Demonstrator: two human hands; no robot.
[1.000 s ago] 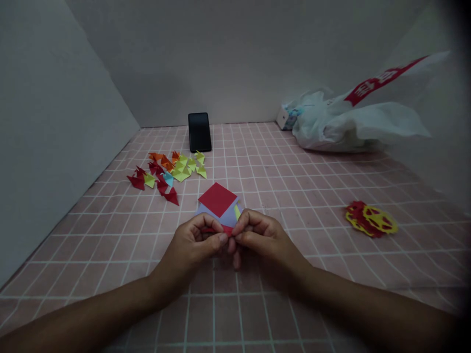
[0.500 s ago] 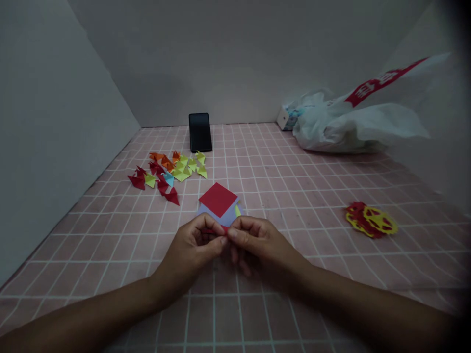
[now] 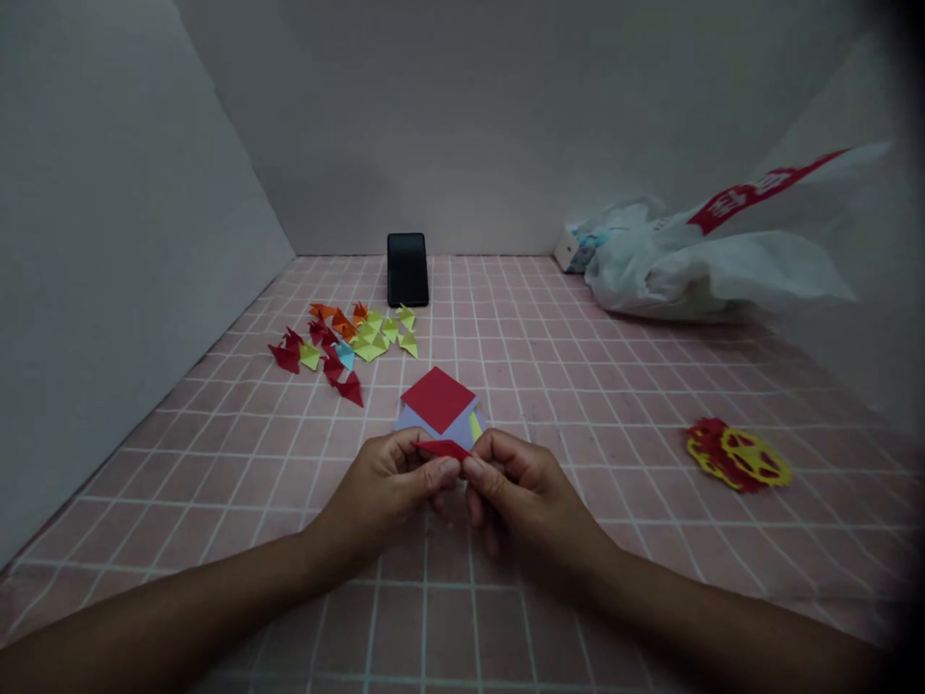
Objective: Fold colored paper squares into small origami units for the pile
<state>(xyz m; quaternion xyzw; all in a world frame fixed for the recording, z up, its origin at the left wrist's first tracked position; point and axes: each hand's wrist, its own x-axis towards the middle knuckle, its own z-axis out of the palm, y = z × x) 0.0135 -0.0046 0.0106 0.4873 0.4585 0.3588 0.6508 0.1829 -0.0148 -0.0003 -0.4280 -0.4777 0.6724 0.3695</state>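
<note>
Between my two hands is a folded piece of red paper point(image 3: 442, 447), its upper edge showing as a thin point. My left hand point(image 3: 396, 477) pinches it between thumb and fingers from the left. From the right, my right hand point(image 3: 515, 482) grips its other end, thumb close to the left thumb. Just beyond the fingers lies a red paper square point(image 3: 437, 399), on top of lilac paper point(image 3: 413, 420) with a bit of yellow paper point(image 3: 474, 424) peeking out. The lower part of this stack is hidden by my hands.
Several folded paper cranes point(image 3: 369, 341) in red, orange, yellow and blue sit at the left. A black phone point(image 3: 408, 270) leans behind them. Red and yellow paper cutouts point(image 3: 737, 456) lie at the right. A white plastic bag point(image 3: 694, 275) and a small box point(image 3: 570, 249) rest at the back.
The red folded paper shows more of its surface above my fingers, and my thumbs have moved slightly apart. The whole view has shifted a little, so everything sits slightly lower and further right.
</note>
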